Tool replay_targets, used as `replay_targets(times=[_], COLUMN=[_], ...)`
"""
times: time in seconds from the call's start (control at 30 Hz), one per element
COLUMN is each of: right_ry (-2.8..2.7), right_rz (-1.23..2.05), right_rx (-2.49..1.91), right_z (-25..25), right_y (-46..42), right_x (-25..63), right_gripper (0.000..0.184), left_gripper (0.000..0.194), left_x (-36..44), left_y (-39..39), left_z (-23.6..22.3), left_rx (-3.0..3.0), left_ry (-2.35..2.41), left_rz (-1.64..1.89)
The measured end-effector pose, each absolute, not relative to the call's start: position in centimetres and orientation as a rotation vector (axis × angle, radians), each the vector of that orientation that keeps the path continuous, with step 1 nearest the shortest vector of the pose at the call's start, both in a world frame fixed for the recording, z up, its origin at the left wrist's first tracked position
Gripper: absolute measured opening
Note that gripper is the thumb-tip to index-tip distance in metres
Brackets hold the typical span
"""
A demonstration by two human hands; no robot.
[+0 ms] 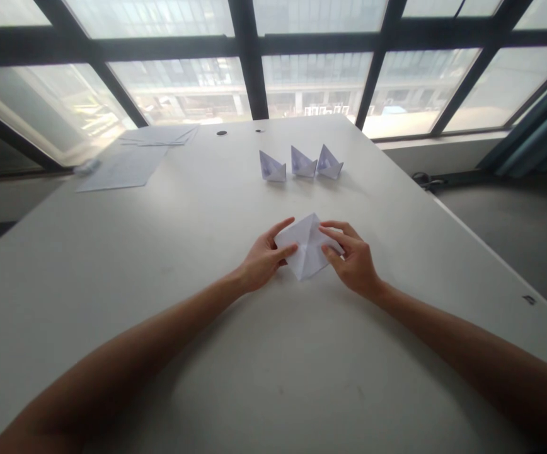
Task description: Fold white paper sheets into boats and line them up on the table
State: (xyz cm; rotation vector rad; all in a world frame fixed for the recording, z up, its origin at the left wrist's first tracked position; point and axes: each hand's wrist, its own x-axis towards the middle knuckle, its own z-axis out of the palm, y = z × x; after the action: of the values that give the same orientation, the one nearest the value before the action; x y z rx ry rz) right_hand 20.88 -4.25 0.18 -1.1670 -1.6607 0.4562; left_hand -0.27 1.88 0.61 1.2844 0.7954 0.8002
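A folded sheet of white paper (307, 252), roughly diamond-shaped with a crease down its middle, is held between my two hands just above the white table (198, 239). My left hand (270, 252) grips its left corner, thumb on the front face and fingers behind. On the opposite side, my right hand (353, 257) pinches the right corner, its thumb low and its fingers along the upper edge. Beyond the hands stand three folded paper boats, a left one (272, 168), a middle one (304, 164) and a right one (330, 164).
At the table's far left lie several flat paper sheets (122, 167), overlapping. Two small dark spots, one a round hole (221, 133), mark the far edge. Large windows (316, 82) rise behind the table. A grey floor (519, 221) and a blue-grey curtain (533, 142) are at the right.
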Motion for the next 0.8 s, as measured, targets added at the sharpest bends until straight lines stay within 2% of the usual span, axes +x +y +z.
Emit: replay_targets(times=[0.17,0.3,0.47,0.63,0.8], right_ry=[-1.716,-1.897,-2.139,-2.424,-2.450], right_rz=[0.434,0.332,0.150,0.218,0.164], right_rx=[-1.280,-1.358,-1.518,-1.474,-1.566], right_z=[-0.6,-1.0,-1.4,-1.2,-1.3], right_y=[-3.1,-3.3,-3.5,-3.6,-3.7], right_x=[21.2,21.2,21.2,21.1,21.0], right_gripper=[0.043,0.046,0.045,0.059,0.068], left_gripper=[0.073,0.065,0.071,0.070,0.071], left_x=[-0.5,-0.5,-0.4,-0.4,-0.4], left_y=[1.6,1.1,0.7,0.6,0.7], left_z=[0.3,0.0,-0.6,-0.6,-0.6], left_rx=[2.156,2.642,2.797,2.855,2.855], left_ry=[0.981,0.861,0.859,0.870,0.862], left_rz=[0.862,0.539,0.203,0.183,0.166])
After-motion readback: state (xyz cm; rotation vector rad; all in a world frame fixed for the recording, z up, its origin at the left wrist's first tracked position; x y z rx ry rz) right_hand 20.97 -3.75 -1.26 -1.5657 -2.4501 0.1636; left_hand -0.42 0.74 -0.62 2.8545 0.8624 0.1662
